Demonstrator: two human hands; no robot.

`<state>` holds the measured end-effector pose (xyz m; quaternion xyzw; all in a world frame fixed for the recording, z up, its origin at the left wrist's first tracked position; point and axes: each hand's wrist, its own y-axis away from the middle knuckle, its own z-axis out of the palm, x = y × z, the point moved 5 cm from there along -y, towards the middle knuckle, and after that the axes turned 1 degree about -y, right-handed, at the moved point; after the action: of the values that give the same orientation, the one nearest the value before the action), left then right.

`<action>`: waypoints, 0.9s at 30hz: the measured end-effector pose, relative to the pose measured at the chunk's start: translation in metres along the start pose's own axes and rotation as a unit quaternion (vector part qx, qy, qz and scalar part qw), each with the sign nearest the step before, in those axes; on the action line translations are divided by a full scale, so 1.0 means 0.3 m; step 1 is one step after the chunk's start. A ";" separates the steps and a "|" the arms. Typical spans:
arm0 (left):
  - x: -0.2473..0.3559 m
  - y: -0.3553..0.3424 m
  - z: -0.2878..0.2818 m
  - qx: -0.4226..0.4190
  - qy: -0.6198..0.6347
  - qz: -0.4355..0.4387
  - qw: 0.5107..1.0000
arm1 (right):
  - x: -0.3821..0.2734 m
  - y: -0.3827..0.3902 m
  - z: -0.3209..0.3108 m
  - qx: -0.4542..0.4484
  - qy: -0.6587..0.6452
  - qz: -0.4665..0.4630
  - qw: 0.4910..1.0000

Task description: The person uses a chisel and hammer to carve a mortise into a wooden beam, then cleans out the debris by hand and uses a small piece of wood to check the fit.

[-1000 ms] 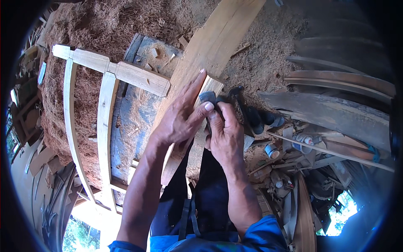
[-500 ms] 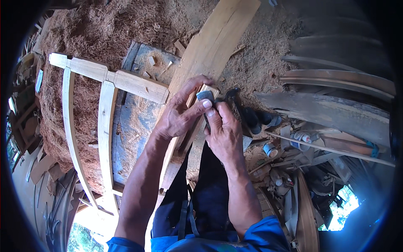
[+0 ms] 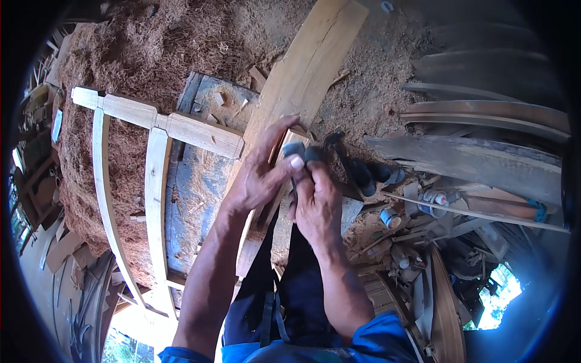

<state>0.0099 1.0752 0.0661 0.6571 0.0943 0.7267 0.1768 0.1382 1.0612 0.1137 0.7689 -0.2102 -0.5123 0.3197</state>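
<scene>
My left hand grips a narrow wooden block; its fingers reach round the far side. The left thumb presses against a hammer-like tool with a grey metal face and a darker part behind it. My right hand is closed round that tool, its thumb and fingers close to the left thumb. The tool's head lies against the block's upper part, and the hands hide much of both things. Under them, a long wide plank runs away from me, with a crack along its far part.
A joined frame of pale timbers lies left, beside a worn blue-grey board. Shavings cover the ground behind it. Curved planks, a small blue can and wood scraps are at right. Dark cylindrical objects lie beside my right hand.
Both hands keep their grip and have shifted slightly; the right hand has moved a little lower and left. The whole view has shifted slightly. The metal face looks blurred now.
</scene>
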 end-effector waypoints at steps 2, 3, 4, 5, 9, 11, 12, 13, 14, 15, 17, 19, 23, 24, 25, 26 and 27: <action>-0.007 0.010 -0.018 -0.007 0.009 0.007 1.000 | -0.002 0.006 0.015 -0.008 -0.007 -0.006 1.000; -0.005 0.014 -0.024 -0.015 0.019 0.013 1.000 | 0.001 0.009 0.025 -0.007 -0.008 -0.006 1.000; -0.006 0.013 -0.021 -0.020 0.045 0.004 0.999 | 0.006 0.012 0.034 -0.001 -0.023 -0.002 1.000; -0.009 0.011 -0.026 -0.020 0.045 0.004 0.999 | 0.010 0.012 0.039 0.003 -0.036 0.000 0.999; -0.018 0.007 -0.030 -0.034 0.041 -0.008 0.999 | -0.002 0.014 0.043 0.019 -0.037 0.002 0.999; -0.011 0.008 -0.027 -0.035 0.062 -0.013 0.997 | 0.003 0.006 0.041 0.017 -0.016 0.002 1.000; -0.002 0.009 -0.028 -0.031 0.048 -0.017 0.998 | 0.004 0.003 0.040 0.019 -0.015 0.003 1.000; 0.002 0.009 -0.029 -0.026 0.034 -0.021 0.999 | 0.002 0.000 0.039 0.022 -0.008 -0.004 1.000; 0.004 0.007 -0.022 -0.028 0.036 -0.021 0.999 | 0.000 -0.003 0.036 0.026 0.000 -0.010 1.000; 0.009 0.004 -0.020 -0.010 0.051 -0.012 0.999 | 0.007 -0.010 0.036 0.029 0.001 -0.009 1.000; 0.006 0.001 -0.022 0.008 0.067 -0.003 0.998 | 0.002 -0.027 0.036 0.055 0.057 -0.075 0.994; -0.005 -0.001 -0.026 0.018 0.037 0.003 0.999 | 0.003 -0.033 0.036 0.055 0.050 -0.066 0.995; 0.014 -0.008 -0.013 0.045 0.063 -0.019 0.997 | -0.037 -0.030 0.023 0.052 0.036 -0.023 0.998; 0.015 -0.011 -0.009 0.045 0.064 -0.017 0.997 | -0.061 -0.035 0.021 0.052 0.037 -0.025 0.998; 0.013 -0.012 -0.011 0.066 0.048 -0.015 0.997 | -0.079 -0.041 0.021 0.049 0.020 -0.008 0.999; 0.015 -0.018 -0.016 0.085 0.032 -0.011 0.996 | -0.091 -0.046 0.022 0.047 0.002 0.008 0.999; 0.015 -0.021 -0.014 0.085 0.031 -0.007 0.996 | -0.077 -0.048 0.027 0.048 0.001 0.005 0.999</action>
<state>0.0061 1.0830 0.0675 0.6459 0.1657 0.7350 0.1228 0.1218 1.0843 0.1165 0.7830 -0.2378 -0.4993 0.2849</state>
